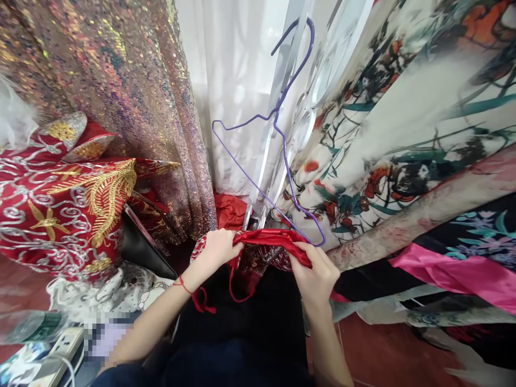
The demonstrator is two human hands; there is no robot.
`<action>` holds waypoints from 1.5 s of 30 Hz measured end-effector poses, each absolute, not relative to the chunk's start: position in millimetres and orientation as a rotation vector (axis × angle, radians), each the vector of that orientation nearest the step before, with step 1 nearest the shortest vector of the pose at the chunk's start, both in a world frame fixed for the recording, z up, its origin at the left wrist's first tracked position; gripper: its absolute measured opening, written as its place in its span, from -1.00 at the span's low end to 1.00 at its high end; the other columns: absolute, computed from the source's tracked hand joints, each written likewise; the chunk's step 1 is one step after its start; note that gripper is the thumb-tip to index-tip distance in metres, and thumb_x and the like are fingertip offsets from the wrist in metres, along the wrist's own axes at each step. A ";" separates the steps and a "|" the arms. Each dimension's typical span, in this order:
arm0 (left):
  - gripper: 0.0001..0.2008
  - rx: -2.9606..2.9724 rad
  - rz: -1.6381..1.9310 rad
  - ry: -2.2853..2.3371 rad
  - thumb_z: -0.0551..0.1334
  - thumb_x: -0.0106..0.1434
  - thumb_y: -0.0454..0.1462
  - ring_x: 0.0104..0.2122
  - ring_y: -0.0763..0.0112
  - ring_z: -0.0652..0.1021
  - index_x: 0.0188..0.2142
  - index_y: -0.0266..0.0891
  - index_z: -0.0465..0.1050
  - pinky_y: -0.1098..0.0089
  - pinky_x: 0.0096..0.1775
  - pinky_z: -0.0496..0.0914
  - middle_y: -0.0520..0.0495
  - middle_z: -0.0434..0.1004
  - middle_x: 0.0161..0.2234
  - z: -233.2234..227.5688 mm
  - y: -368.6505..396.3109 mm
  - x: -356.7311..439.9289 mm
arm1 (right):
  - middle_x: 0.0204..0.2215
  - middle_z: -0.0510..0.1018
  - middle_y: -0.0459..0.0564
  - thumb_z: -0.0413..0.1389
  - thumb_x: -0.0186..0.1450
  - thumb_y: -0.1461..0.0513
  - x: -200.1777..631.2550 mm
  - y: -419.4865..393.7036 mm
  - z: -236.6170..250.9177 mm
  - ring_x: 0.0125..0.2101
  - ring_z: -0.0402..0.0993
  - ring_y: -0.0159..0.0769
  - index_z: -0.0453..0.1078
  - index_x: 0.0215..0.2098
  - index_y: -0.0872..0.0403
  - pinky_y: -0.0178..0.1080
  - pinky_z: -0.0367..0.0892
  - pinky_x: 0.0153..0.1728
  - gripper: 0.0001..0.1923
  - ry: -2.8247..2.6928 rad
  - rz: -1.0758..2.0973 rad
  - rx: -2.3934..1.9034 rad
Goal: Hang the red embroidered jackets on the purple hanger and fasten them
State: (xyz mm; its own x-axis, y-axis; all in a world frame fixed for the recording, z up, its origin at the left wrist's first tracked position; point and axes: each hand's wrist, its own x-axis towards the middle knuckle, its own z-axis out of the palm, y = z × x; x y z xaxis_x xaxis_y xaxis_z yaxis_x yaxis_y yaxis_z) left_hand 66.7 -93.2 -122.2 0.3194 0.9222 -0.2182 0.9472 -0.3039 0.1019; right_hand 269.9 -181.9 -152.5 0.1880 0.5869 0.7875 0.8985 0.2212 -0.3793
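Both grips pinching red garment (274, 242), left hand (215, 250), right hand (316, 277), purple hanger (282, 134) above

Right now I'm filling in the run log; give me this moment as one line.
left hand: grips red garment | right hand: grips same garment | purple hanger: above, against white curtain

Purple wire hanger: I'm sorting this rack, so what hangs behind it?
Behind the purple wire hanger hang a sheer white curtain and clear plastic. Its lower end dips behind the red garment both hands hold.
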 end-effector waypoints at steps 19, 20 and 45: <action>-0.83 1.628 1.267 1.231 0.02 0.08 -0.28 -0.50 0.42 0.38 -0.49 -0.25 0.34 0.44 -0.43 0.31 -0.01 0.39 -0.53 -12.2 -34.4 29.1 | 0.16 0.31 0.21 0.27 0.23 0.00 218.2 -140.2 -136.4 0.11 0.38 -0.08 -0.04 0.38 0.00 0.03 0.38 0.12 -0.11 -1.728 0.505 -1.099; -0.84 1.619 1.276 1.212 0.02 0.08 -0.29 -0.50 0.42 0.39 -0.48 -0.26 0.35 0.43 -0.41 0.33 -0.02 0.41 -0.52 -4.7 -33.4 29.3 | 0.26 0.21 0.27 0.29 0.20 -0.04 212.9 -131.6 -135.3 0.23 0.28 0.00 -0.14 0.42 0.01 0.10 0.29 0.21 0.01 -1.767 0.501 -1.084; -0.11 2.878 1.141 1.386 0.39 0.03 -0.07 0.27 -0.09 0.35 0.27 -0.45 0.20 -0.02 0.30 0.12 -0.48 0.34 0.24 18.3 -9.0 -48.1 | -0.63 0.34 -0.23 0.26 0.13 0.15 144.5 -34.2 -14.9 -0.55 0.20 -0.41 0.37 -0.51 0.08 -0.30 0.26 -0.45 -0.79 -1.330 0.180 -0.916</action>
